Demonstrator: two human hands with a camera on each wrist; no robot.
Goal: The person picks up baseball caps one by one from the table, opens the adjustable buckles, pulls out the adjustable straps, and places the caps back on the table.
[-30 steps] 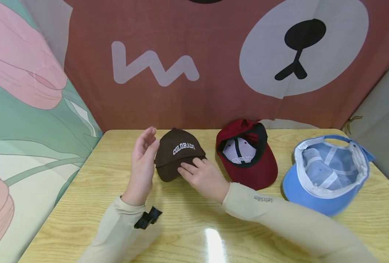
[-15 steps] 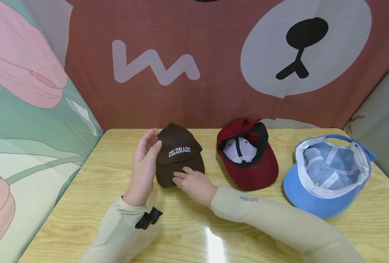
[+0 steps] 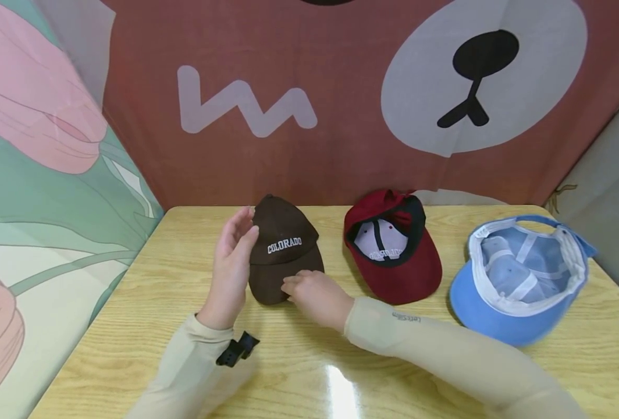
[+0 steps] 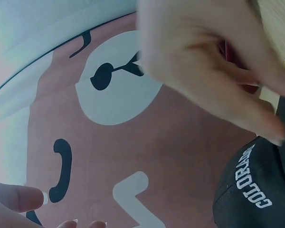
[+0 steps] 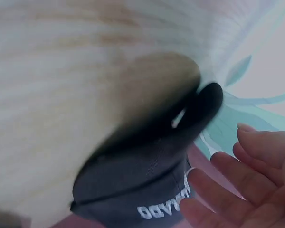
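Observation:
A brown baseball cap (image 3: 283, 241) with white COLORADO lettering stands on the table, its brim toward me. My right hand (image 3: 317, 297) pinches the right part of its brim, thumb hidden in the head view. In the left wrist view, that right hand (image 4: 213, 61) has its fingertips at the brim edge. My left hand (image 3: 231, 265) stands upright along the cap's left side, fingers loosely bent, thumb tip overlapping the crown. The right wrist view shows the raised brim (image 5: 147, 142) and the left hand (image 5: 251, 185) with fingers spread beside it.
A dark red cap (image 3: 419, 273) lies upside down right of the brown cap. Farther right, a light blue cap (image 3: 508, 326) also lies with its inside up. A printed bear cloth (image 3: 288, 163) hangs behind the wooden table (image 3: 288, 378).
The brown cap has turned to face me more and its brim has come nearer. My right hand has moved left and down with the brim. My left hand has hardly moved.

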